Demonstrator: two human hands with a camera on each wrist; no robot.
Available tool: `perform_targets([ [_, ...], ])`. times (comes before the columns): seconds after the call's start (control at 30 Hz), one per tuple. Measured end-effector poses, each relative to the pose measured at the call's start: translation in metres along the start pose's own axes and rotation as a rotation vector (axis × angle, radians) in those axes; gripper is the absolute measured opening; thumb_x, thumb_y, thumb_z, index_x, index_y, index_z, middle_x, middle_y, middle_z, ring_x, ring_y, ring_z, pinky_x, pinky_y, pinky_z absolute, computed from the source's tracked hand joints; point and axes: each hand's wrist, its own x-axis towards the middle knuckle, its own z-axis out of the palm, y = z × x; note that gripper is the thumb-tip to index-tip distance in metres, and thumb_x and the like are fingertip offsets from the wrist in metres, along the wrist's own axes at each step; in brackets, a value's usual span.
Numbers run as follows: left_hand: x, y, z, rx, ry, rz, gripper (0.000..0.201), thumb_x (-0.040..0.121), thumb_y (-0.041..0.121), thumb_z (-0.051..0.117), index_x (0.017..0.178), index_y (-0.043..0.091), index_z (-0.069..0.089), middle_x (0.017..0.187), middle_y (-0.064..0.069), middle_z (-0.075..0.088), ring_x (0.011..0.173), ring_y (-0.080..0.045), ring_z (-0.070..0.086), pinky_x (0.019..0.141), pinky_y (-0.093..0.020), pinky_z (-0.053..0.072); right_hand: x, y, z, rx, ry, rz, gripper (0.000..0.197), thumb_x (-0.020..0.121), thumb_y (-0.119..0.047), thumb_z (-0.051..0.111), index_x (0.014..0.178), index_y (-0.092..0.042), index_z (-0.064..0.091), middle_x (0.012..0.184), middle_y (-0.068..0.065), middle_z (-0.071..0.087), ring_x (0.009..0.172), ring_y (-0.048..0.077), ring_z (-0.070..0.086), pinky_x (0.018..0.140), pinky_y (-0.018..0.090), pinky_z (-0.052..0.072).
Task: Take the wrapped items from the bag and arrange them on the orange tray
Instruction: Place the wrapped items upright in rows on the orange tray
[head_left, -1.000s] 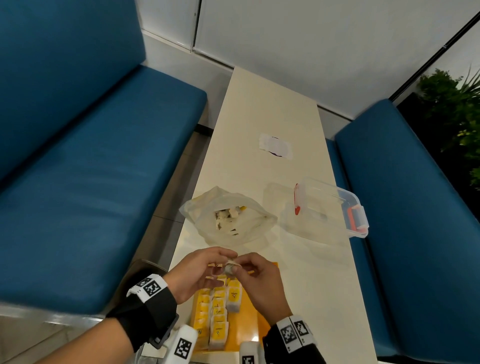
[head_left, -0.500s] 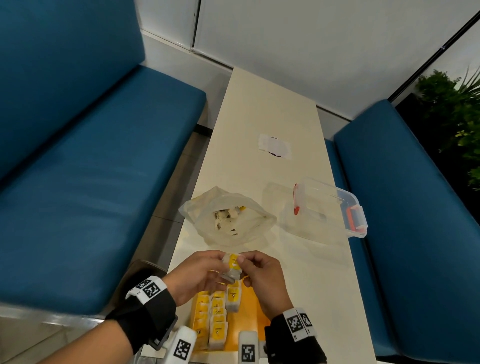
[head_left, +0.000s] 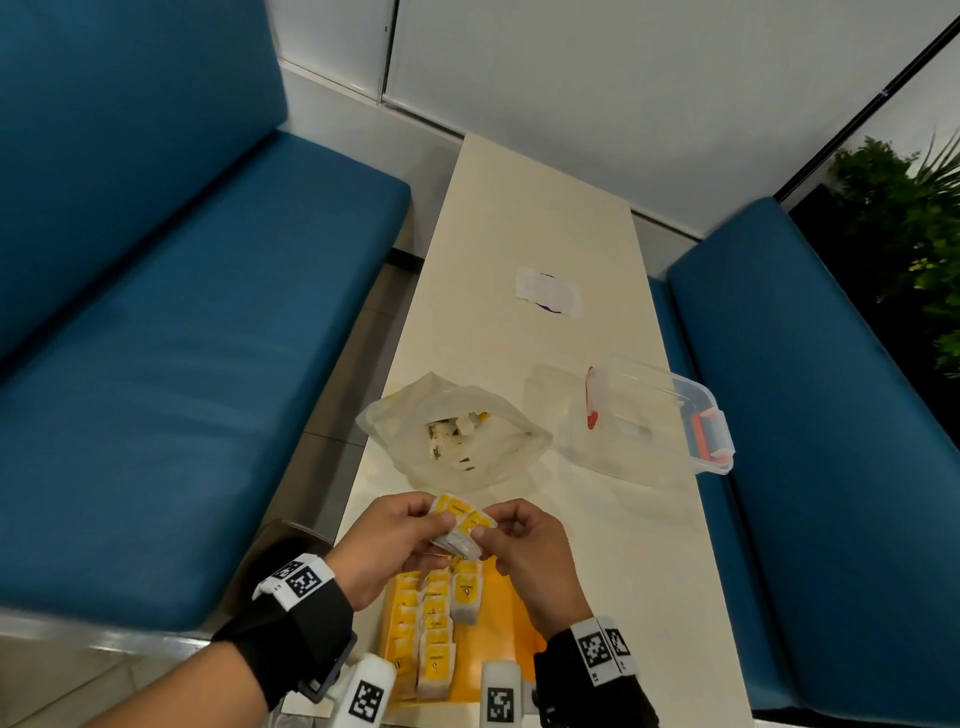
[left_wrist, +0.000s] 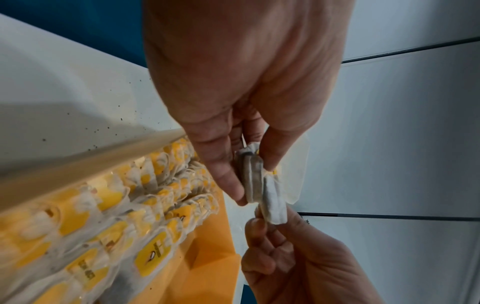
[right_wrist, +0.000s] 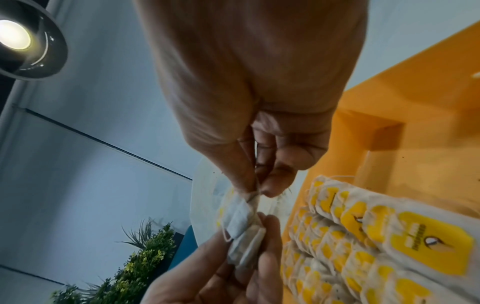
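Above the far end of the orange tray (head_left: 501, 618), both hands hold a small bunch of wrapped tea bags (head_left: 461, 522) with yellow labels. My left hand (head_left: 431, 527) grips the bunch (left_wrist: 253, 181) between thumb and fingers. My right hand (head_left: 496, 530) pinches the outer white tea bag (left_wrist: 274, 202) at its corner (right_wrist: 250, 198). Rows of tea bags (head_left: 434, 623) lie on the left half of the tray (right_wrist: 415, 98). The translucent bag (head_left: 511, 441) lies open just beyond the hands, with several tea bags (head_left: 452, 436) inside.
A clear plastic box with red latches (head_left: 657, 415) stands to the right of the bag, near the table's right edge. A white paper slip (head_left: 548, 291) lies farther up the narrow table (head_left: 519, 208). Blue benches (head_left: 156, 364) flank both sides; a plant (head_left: 924, 234) is at the far right.
The bunch has been turned and fanned, so its yellow labels now face up. Both hands stayed over the tray's far end, still holding it.
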Motion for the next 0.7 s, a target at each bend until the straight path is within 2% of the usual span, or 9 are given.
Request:
perform_targets([
  [0.17,0.002,0.000,-0.003,0.004,0.065,0.022,0.018,0.100,0.012,0.062,0.114,0.005,0.071,0.107,-0.015,0.078,0.100,-0.033,0.075,0.088,-0.044,0.062,-0.001,-0.006,-0.009,-0.055,-0.001,-0.039,0.003,0.082,-0.004,0.076,0.083,-0.004,0.073,0.066,0.002,0.070,0.058,0.010,0.060,0.052,0.016,0.044],
  [0.27,0.003,0.000,-0.006,-0.009,0.078,0.023,0.018,0.100,0.013,0.063,0.113,0.004,0.072,0.109,-0.016,0.077,0.104,-0.035,0.074,0.087,-0.042,0.063,-0.003,-0.013,-0.019,-0.113,-0.006,-0.085,0.005,0.080,-0.009,0.080,0.080,-0.011,0.075,0.074,0.003,0.074,0.065,0.011,0.065,0.059,0.020,0.050],
  [0.33,0.003,0.000,-0.008,-0.009,0.083,0.028,0.018,0.100,0.014,0.064,0.112,0.005,0.073,0.110,-0.015,0.077,0.106,-0.033,0.073,0.092,-0.045,0.061,-0.005,-0.018,-0.026,-0.079,-0.060,-0.075,0.007,0.078,-0.009,0.081,0.081,-0.009,0.075,0.077,0.007,0.074,0.066,0.013,0.065,0.059,0.024,0.050],
  [0.47,0.002,-0.002,-0.010,-0.005,0.086,0.013,0.017,0.100,0.013,0.063,0.112,0.006,0.073,0.109,-0.010,0.078,0.105,-0.027,0.074,0.089,-0.039,0.062,-0.001,-0.009,-0.033,-0.236,-0.062,-0.018,0.010,0.074,-0.010,0.084,0.075,-0.009,0.074,0.066,-0.001,0.070,0.059,0.009,0.060,0.058,0.023,0.048],
  [0.57,0.001,-0.003,-0.011,0.012,0.082,0.022,0.017,0.100,0.014,0.063,0.112,0.007,0.074,0.109,-0.008,0.078,0.104,-0.024,0.074,0.085,-0.034,0.062,-0.004,-0.002,-0.035,-0.196,-0.072,0.039,0.008,0.081,-0.007,0.077,0.078,-0.004,0.071,0.059,0.007,0.066,0.054,0.015,0.057,0.049,0.024,0.041],
  [0.7,0.003,-0.003,-0.010,0.023,0.089,0.021,0.017,0.100,0.014,0.064,0.112,0.008,0.074,0.109,-0.008,0.078,0.106,-0.026,0.073,0.087,-0.035,0.061,-0.006,0.010,-0.033,-0.165,-0.096,0.073,0.007,0.085,-0.002,0.072,0.085,-0.001,0.065,0.068,0.013,0.072,0.063,0.028,0.070,0.047,0.028,0.044],
])
